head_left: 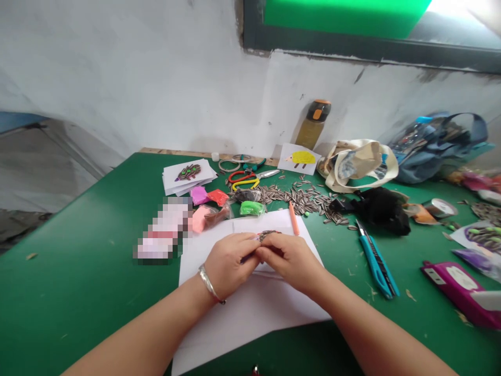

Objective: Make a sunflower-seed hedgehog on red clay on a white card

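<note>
My left hand, with a silver bangle at its wrist, and my right hand meet over white paper sheets. Between and behind the fingers shows part of a small picture covered with striped sunflower seeds. The left fingers are closed at its near edge. My right thumb and fingers are pinched together; whatever is in them is hidden. An orange stick-like piece lies on the paper just beyond the right hand.
Beyond the paper lie packets of coloured clay, scissors and loose sunflower seeds. A blue utility knife is at right, near a magenta box. Picture cards and a pixelated object lie left. A bottle stands behind.
</note>
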A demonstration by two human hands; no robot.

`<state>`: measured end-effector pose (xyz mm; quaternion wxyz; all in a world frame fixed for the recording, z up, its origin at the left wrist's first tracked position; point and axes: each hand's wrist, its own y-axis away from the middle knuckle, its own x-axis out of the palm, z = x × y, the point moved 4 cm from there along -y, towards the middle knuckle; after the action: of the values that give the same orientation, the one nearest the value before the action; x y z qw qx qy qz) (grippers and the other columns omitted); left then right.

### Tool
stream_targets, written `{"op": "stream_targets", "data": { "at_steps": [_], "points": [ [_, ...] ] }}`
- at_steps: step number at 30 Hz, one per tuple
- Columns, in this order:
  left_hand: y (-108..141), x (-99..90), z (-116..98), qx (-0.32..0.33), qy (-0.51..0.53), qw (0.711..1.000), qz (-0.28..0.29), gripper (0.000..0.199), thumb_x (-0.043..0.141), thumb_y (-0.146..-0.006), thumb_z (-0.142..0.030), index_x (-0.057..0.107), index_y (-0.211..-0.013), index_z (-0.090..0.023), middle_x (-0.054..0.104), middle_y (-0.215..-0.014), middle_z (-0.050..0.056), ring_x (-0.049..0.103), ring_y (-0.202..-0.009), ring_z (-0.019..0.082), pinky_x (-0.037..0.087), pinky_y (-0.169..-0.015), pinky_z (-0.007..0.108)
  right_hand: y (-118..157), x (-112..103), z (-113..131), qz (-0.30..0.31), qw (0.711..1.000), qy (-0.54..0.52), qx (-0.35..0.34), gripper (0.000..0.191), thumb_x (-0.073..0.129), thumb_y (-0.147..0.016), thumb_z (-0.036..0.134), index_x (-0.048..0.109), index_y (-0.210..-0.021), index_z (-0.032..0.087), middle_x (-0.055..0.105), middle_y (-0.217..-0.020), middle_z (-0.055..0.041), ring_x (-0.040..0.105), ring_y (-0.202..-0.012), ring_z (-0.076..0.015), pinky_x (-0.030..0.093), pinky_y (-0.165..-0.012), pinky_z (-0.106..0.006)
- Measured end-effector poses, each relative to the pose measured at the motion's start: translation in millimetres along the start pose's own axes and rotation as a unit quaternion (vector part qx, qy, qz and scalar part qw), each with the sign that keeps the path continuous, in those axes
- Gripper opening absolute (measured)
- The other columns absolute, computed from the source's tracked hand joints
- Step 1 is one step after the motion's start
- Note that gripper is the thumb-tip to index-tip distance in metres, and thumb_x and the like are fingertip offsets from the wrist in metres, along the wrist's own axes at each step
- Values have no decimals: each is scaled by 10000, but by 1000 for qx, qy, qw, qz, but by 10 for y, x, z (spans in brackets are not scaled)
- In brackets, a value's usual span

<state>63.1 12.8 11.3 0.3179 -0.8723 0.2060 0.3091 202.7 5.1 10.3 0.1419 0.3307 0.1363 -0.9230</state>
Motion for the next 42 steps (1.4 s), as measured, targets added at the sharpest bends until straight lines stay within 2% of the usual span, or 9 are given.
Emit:
{"op": "stream_targets", "data": {
  "at_steps": [4, 8, 19, 22, 26, 32, 35, 38, 42],
  "points": [
    [9, -16, 13, 13, -29, 999, -28, 177, 544, -855, -166, 694, -944, -199, 713, -972, 37, 651, -879, 173, 515, -799, 302, 5, 5, -31, 16, 997, -65, 47, 120, 523, -844, 198, 622, -775, 199, 627, -719, 21, 531, -655, -105, 387, -600, -225],
    [4, -20, 14, 14, -38, 999, -23, 186, 528, -859, -160, 701, -914, -202, 714, -955, 35, 650, -851, 171, 521, -771, 303, 16, 22, -67, 29, 990, -112, 84, 124, 489, -828, 169, 597, -773, 194, 601, -692, 26, 518, -620, -97, 381, -570, -218],
    [-1, -21, 31, 29, -37, 997, -64, 141, 556, -851, -147, 680, -902, -190, 717, -933, 42, 669, -853, 164, 526, -772, 275, 25, 8, -14, 9, 999, -33, 24, 234, 439, -814, 82, 627, -867, 209, 648, -795, 18, 538, -708, -104, 382, -652, -221],
    [10, -27, 42, 29, -38, 996, -72, 138, 560, -849, -145, 675, -909, -191, 718, -933, 40, 671, -865, 167, 526, -776, 271, 20, -5, 3, 14, 999, -24, 18, 193, 441, -865, 140, 618, -824, 204, 639, -773, 16, 538, -700, -104, 381, -647, -221],
    [19, -24, 35, 30, -43, 997, -65, 119, 568, -846, -154, 675, -881, -194, 717, -922, 41, 673, -862, 175, 530, -758, 273, 4, -3, -45, 26, 998, -32, 54, 156, 484, -879, 237, 610, -795, 201, 617, -718, 20, 531, -648, -102, 378, -601, -223],
    [24, -26, 28, 30, -50, 996, -62, 108, 566, -850, -168, 671, -856, -193, 715, -905, 46, 675, -845, 182, 534, -735, 282, 15, 51, -125, 54, 973, -176, 140, 60, 541, -818, 227, 570, -777, 195, 591, -696, 27, 553, -580, -94, 413, -544, -216],
    [26, -30, 40, 28, -56, 996, -67, 108, 567, -854, -174, 670, -882, -192, 715, -920, 49, 675, -853, 182, 536, -740, 283, 12, 39, -120, 50, 965, -217, 135, 71, 531, -808, 177, 591, -839, 197, 606, -721, 20, 582, -638, -104, 444, -588, -222],
    [30, -42, 49, 28, -61, 995, -80, 118, 578, -856, -189, 669, -931, -187, 713, -954, 55, 672, -879, 181, 535, -767, 285, 7, 7, -106, 45, 977, -180, 106, 185, 487, -849, 181, 643, -944, 214, 649, -782, 5, 604, -698, -110, 468, -660, -238],
    [28, -59, 48, 24, -62, 994, -83, 117, 579, -857, -190, 670, -931, -183, 715, -951, 56, 672, -886, 181, 534, -781, 285, 15, -23, -92, 35, 990, -112, 84, 225, 431, -903, 218, 656, -903, 218, 657, -733, 13, 613, -690, -102, 464, -672, -226]
  ]
}}
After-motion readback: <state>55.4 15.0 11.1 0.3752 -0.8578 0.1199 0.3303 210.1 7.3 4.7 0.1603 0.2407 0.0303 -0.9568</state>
